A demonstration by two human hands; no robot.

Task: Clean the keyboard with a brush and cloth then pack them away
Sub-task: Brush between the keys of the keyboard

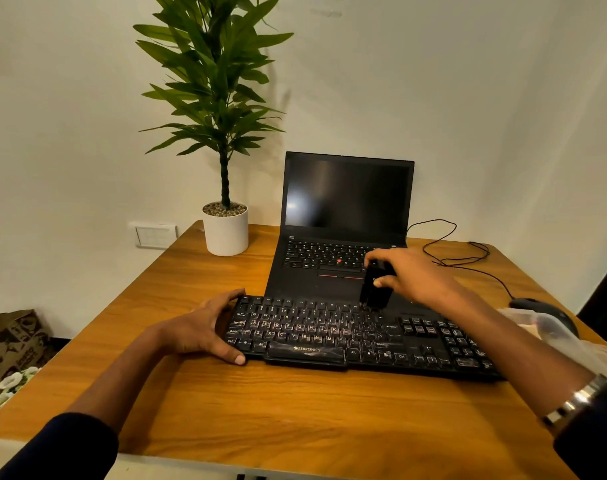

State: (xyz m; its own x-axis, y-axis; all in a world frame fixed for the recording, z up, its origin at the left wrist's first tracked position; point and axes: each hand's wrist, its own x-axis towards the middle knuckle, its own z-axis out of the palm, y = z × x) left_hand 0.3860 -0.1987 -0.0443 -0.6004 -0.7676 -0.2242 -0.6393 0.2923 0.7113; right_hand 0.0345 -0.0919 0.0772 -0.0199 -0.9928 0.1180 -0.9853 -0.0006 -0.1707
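A black keyboard (329, 336) with dusty keys lies across the middle of the wooden table (226, 410). My left hand (205, 327) grips its left end, thumb on the front edge and fingers on the back edge. My right hand (413, 275) holds a black brush (374, 289) upright, bristles down on the upper key rows right of centre. A clear plastic bag (551, 330) with something pale inside lies at the right, partly behind my right forearm. I cannot make out a cloth.
An open black laptop (343, 216) stands just behind the keyboard. A potted plant in a white pot (226, 233) sits at the back left. A black mouse (534, 306) and its cable (468, 258) lie at the right. A patterned bag (15, 344) rests on the floor at the left.
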